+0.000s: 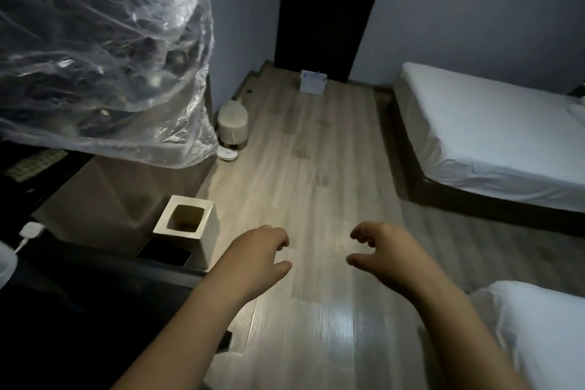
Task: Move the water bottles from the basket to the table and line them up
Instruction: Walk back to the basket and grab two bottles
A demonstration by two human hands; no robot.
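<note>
My left hand (259,258) and my right hand (384,252) reach out side by side over the wooden floor (316,168), palms facing each other. The fingers of both are curled but apart, and neither holds anything. A dark table (79,294) runs along the lower left, beside my left forearm. No water bottle and no basket can be made out in this dim view.
A white square bin (190,228) stands on the floor by the table's corner. Crinkled clear plastic (104,51) covers dark items at upper left. A small white appliance (232,125) sits by the wall. Beds with white sheets (493,133) (544,329) line the right. A dark door (329,9) is ahead.
</note>
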